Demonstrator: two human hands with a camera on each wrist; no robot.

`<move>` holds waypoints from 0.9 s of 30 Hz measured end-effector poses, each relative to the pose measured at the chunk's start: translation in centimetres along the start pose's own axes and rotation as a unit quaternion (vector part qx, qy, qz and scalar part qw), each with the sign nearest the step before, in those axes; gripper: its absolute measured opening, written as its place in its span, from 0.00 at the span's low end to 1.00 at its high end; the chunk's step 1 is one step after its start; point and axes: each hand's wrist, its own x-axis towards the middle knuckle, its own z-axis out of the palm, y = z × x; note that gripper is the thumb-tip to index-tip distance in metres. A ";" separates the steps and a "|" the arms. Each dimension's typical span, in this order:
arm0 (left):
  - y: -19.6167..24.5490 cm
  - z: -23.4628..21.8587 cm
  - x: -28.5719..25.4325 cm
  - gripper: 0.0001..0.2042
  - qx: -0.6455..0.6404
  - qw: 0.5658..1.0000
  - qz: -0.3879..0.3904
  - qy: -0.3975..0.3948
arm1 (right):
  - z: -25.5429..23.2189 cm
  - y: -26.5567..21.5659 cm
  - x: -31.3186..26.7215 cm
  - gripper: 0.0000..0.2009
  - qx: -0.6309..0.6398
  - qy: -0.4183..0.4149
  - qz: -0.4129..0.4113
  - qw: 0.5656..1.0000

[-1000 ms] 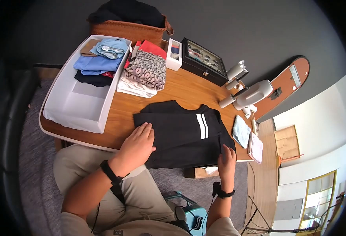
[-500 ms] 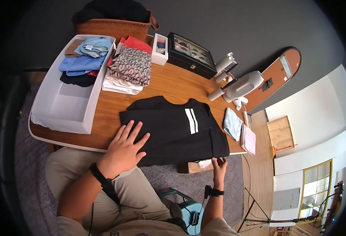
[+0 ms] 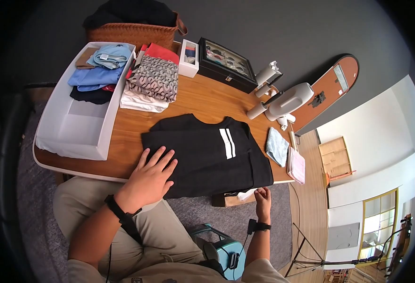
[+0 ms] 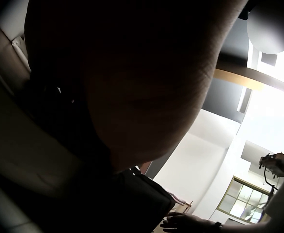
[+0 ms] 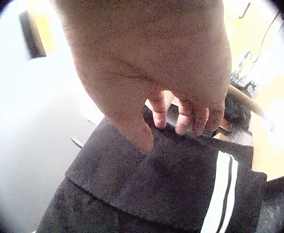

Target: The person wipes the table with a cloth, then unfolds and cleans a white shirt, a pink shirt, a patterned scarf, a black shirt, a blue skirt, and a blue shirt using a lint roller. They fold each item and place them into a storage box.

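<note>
A black T-shirt [image 3: 198, 160] with two white stripes lies folded over on the wooden table, its lower edge at the table's front. My left hand [image 3: 153, 179] rests on its left part, fingers spread. In the left wrist view that hand is a dark shape filling much of the picture. Near the shirt's front right corner is my right hand [image 3: 264, 203], fingers loosely bent, just off the edge in the head view. From the right wrist, the thumb and bent fingers overlap the black cloth [image 5: 176, 179], with cloth showing between them.
Left of the shirt stands a white box [image 3: 106, 137] with folded clothes inside. Beside it is a clothes stack [image 3: 153, 80]. A black display case [image 3: 226, 66], a grey-white appliance [image 3: 290, 101] and folded cloths [image 3: 277, 147] line the back and right.
The right hand has moved off the shirt's right part to its front edge, and that part lies flatter. The left hand's fingers have spread. The head view has shifted slightly.
</note>
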 end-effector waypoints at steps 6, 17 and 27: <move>-0.1 0.0 0.0 0.30 -0.005 1.000 -0.001 0.002 | -0.3 -0.3 0.1 0.20 0.079 -0.077 0.034 0.993; -0.2 0.1 0.0 0.30 0.004 1.000 0.000 0.003 | -2.2 -3.6 -2.2 0.25 0.236 -0.122 0.198 0.944; 0.3 -0.2 1.3 0.30 -0.117 0.991 0.030 0.056 | 12.4 -14.6 -2.1 0.28 0.653 -0.269 -0.026 0.708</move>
